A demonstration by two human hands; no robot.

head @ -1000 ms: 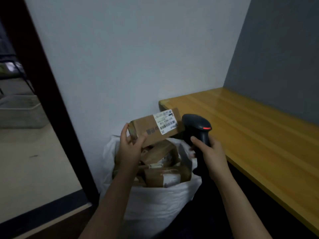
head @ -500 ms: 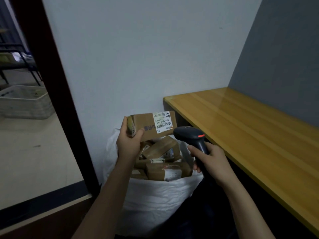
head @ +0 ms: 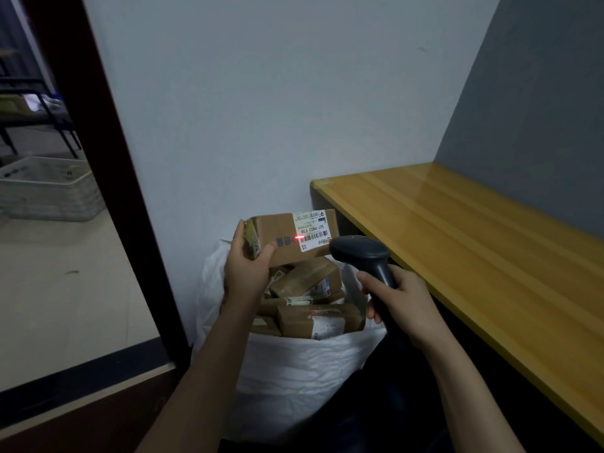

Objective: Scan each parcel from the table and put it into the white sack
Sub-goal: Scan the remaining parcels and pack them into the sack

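i see left hand (head: 245, 271) fingers gripping the parcel (head: 291, 237) above the white sack (head: 294, 371); right hand (head: 400, 304) fingers wrapped around the scanner (head: 362, 256), red line on label (head: 312, 230).

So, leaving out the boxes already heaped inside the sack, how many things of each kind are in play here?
Brown cardboard parcel, held by the left hand: 1
Black handheld barcode scanner, gripped by the right hand: 1
White plastic sack: 1
Yellow wooden table: 1
Total: 4
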